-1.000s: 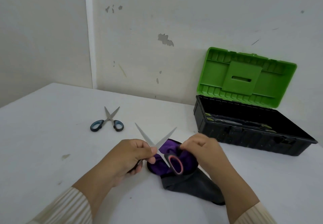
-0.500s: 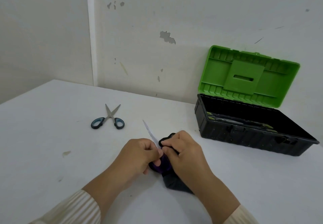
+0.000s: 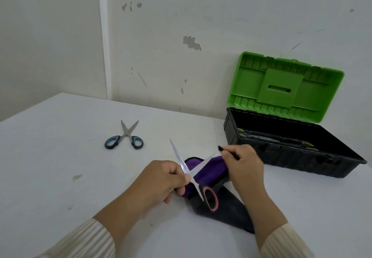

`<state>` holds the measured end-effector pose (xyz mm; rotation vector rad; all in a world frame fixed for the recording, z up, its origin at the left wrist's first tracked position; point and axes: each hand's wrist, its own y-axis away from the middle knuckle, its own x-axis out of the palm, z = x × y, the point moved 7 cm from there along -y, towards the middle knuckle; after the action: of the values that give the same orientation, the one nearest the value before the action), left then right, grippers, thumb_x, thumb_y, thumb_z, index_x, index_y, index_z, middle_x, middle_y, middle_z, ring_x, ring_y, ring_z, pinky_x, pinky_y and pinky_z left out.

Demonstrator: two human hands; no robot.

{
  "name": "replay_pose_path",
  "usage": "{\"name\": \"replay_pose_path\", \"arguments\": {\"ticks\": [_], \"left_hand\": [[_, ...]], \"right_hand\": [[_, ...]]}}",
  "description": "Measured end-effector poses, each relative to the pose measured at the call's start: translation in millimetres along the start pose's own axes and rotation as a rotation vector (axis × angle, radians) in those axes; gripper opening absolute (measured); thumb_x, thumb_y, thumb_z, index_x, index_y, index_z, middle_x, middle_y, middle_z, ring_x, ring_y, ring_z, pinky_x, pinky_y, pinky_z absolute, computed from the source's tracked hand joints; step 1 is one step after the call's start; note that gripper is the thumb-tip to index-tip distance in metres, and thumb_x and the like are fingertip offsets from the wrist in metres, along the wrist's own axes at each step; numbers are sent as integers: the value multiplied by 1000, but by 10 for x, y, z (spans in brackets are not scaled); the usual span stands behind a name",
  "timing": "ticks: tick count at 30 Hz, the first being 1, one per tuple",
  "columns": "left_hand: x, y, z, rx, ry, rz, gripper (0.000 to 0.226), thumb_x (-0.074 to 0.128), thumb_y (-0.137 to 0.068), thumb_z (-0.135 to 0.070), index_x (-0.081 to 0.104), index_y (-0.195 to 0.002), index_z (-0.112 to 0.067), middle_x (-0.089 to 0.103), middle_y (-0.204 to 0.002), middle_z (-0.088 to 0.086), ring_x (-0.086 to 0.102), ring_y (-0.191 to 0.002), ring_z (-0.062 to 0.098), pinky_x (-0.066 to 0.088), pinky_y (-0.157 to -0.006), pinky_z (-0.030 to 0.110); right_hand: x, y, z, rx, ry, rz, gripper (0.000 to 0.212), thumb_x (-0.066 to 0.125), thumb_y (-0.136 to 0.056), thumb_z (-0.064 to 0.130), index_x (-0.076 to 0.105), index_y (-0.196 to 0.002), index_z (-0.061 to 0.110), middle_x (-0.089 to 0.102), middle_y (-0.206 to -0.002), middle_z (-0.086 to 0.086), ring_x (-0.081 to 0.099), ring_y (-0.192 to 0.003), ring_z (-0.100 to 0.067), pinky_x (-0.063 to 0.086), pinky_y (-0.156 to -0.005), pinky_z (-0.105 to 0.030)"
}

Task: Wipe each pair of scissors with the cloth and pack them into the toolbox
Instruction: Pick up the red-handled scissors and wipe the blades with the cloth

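Fingers (image 3: 174, 171) of my left hand (image 3: 161, 181) are curled round the red-handled scissors (image 3: 182, 164) near the pivot, holding them just above the tabletop (image 3: 60, 157) with the blades spread in a V. My right hand (image 3: 244, 164) pinches the purple-and-black cloth (image 3: 209, 170), which is drawn up against one blade. The other blade points up bare. The cloth's dark end lies on the tabletop under the handle loop. The blue-handled scissors (image 3: 124, 137) lie well apart to the left. On the right, the toolbox (image 3: 281, 157) stands open with its green lid (image 3: 285, 84) up and another pair (image 3: 259, 137) inside.
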<state>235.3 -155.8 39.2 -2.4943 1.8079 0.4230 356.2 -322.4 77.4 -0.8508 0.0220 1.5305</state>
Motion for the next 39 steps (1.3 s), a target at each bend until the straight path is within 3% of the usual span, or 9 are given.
{"name": "replay_pose_path", "arguments": {"ticks": [3, 9, 15, 19, 22, 26, 32, 37, 39], "left_hand": [[-24, -18, 10, -9, 13, -3, 31, 66, -85, -19, 55, -56, -14, 65, -55, -2, 40, -37, 12, 31, -40, 18], [-36, -11, 28, -7, 16, -14, 25, 66, -83, -17, 58, -61, -11, 63, -54, 0, 38, -36, 12, 28, -41, 19], [-42, -25, 28, -16, 45, 33, 25, 66, -84, -19, 58, -62, -11, 64, -55, 0, 39, -36, 11, 29, -42, 20], [-98, -46, 46, -41, 136, -1, 28, 66, -86, -17, 57, -60, -11, 63, -55, 2, 38, -35, 11, 27, -40, 21], [-116, -49, 63, -59, 212, -14, 23, 66, -85, -16, 61, -64, -10, 65, -59, 5, 40, -36, 12, 28, -39, 20], [-130, -66, 109, -154, 436, 3, 11, 63, -87, -15, 69, -83, -7, 71, -70, 10, 47, -43, 13, 35, -40, 20], [-45, -135, 164, -221, 1001, 86, 23, 63, -74, -15, 67, -92, -2, 75, -83, 14, 62, -50, 13, 55, -49, 21], [174, -121, 190, -165, 791, 77, 5, 60, -84, -9, 64, -81, -7, 70, -72, 6, 63, -59, 13, 55, -56, 23], [153, -136, 202, -147, 728, 24, 16, 57, -89, -10, 60, -74, -10, 72, -70, 4, 64, -63, 14, 52, -61, 27]], "right_hand": [[-106, 65, -15, 90, -249, -36, 17, 64, -81, 12, 66, -86, 27, 67, -91, -1, 61, -79, -8, 48, -75, -21], [381, 424, 491, -348, -29, 312, 16, 66, -75, 9, 73, -81, 22, 57, -76, 15, 56, -81, 2, 39, -71, -3], [49, 54, 61, 35, -16, 87, 23, 59, -84, 9, 69, -81, 30, 59, -92, 8, 56, -84, -2, 40, -73, -9], [164, 196, 186, 33, -87, 455, 17, 61, -83, 15, 72, -73, 23, 59, -92, 4, 57, -86, -6, 46, -76, -17], [346, 385, 351, -69, 62, 703, 18, 59, -85, 32, 67, -71, 23, 57, -89, 3, 56, -84, -8, 44, -75, -20], [362, 358, 297, 15, -84, 635, 19, 61, -85, 29, 65, -68, 23, 56, -84, 2, 55, -76, -9, 42, -70, -19], [341, 313, 234, 103, -177, 504, 30, 59, -87, 29, 63, -68, 6, 55, -73, -6, 50, -67, -12, 38, -62, -16], [420, 376, 361, -55, -117, 489, 32, 60, -86, 30, 59, -62, 8, 51, -63, -1, 46, -61, -5, 36, -57, -12], [470, 414, 401, -136, -87, 560, 32, 58, -86, 34, 62, -65, 10, 55, -65, -7, 48, -65, -8, 38, -62, -17]]}}
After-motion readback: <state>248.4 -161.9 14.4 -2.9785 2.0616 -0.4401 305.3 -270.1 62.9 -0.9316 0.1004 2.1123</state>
